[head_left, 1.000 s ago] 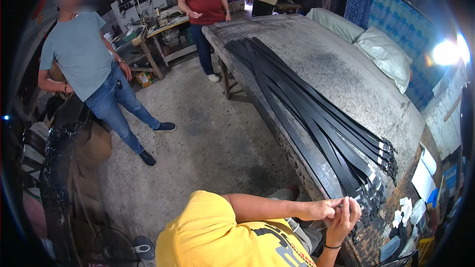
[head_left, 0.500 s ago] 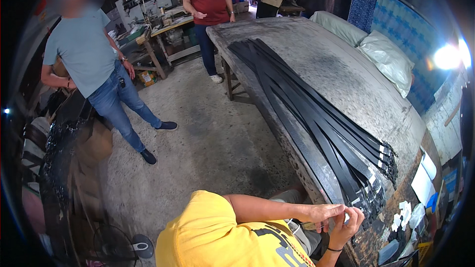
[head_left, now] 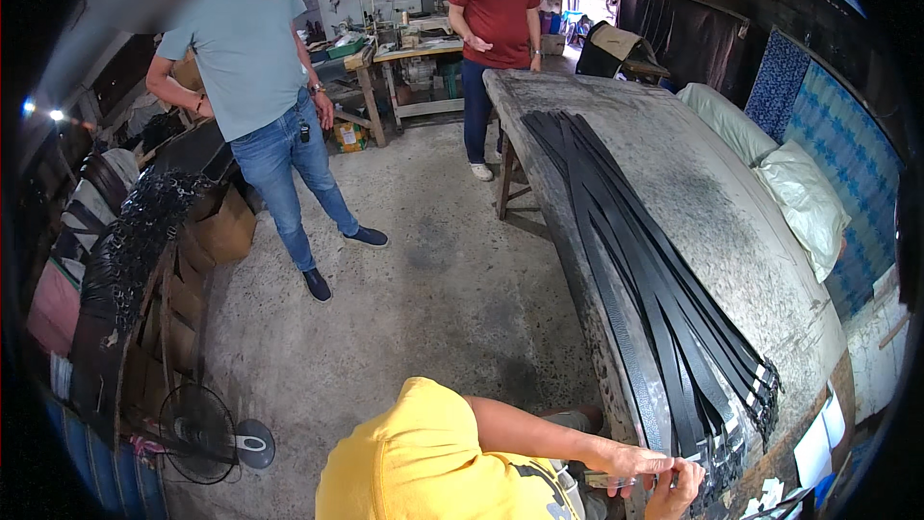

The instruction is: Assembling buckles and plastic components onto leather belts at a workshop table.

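Head view: two hands [head_left: 654, 477], many black straps [head_left: 654, 299].

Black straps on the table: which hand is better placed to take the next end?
Probably the right hand: its fingers lie nearest the strap ends at the table edge; the left hand sits just behind.

A small leather-goods workshop: long black straps [head_left: 654, 279] lie along a worn counter [head_left: 712, 221], a cluttered workbench [head_left: 423, 48] stands at upper centre, strap bundles [head_left: 135, 241] hang at left, above bare concrete floor [head_left: 423, 308].
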Demonstrator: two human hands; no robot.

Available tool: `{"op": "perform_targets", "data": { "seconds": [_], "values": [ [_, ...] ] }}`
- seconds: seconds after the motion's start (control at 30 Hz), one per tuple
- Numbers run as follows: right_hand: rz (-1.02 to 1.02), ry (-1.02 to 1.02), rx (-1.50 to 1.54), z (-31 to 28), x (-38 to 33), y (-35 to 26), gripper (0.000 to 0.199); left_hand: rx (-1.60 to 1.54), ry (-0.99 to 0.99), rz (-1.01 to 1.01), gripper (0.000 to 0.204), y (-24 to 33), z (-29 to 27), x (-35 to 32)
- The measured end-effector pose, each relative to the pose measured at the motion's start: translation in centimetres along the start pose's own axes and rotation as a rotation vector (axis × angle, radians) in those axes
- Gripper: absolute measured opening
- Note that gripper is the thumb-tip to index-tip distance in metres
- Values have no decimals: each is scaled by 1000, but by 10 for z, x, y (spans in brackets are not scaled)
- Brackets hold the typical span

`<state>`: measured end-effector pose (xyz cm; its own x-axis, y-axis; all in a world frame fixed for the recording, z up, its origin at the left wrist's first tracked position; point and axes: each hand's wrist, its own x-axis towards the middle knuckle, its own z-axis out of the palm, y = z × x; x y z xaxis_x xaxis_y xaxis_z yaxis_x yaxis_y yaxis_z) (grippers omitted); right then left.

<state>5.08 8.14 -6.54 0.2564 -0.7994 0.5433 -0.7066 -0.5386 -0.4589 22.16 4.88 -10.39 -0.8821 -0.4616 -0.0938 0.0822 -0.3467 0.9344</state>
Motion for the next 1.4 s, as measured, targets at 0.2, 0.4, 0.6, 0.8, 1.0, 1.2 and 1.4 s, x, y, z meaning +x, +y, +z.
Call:
{"op": "perform_targets", "data": {
  "seconds": [0.2, 0.4, 0.6, 0.8, 1.0, 1.2, 1.4],
  "values": [
    [19, -58, 110, -2, -13, 20, 12, 108, -89, -28, 87, 8, -7, -2],
    [1, -67, 102, 1, -30, 29, 17, 153, -152, 17, 88, 13, -13, -4],
    [74, 41, 65, 3, -23, 5, 14, -62, -172, 23, 78, 12, -8, -5],
    [-1, 9, -3, 1, -19, 18, 17, -90, -183, -15, 67, 16, 4, -8],
    [67, 62, -168, 2, -10, -12, 14, -112, -138, -33, 61, 20, 11, -11],
    [69, 18, -64, 5, -26, 9, 16, -122, -79, -43, 56, 27, 9, -16],
    [282, -37, 433, 36, -64, 92, 19, -167, -57, -64, 53, 23, -2, -9]
  ]
}}
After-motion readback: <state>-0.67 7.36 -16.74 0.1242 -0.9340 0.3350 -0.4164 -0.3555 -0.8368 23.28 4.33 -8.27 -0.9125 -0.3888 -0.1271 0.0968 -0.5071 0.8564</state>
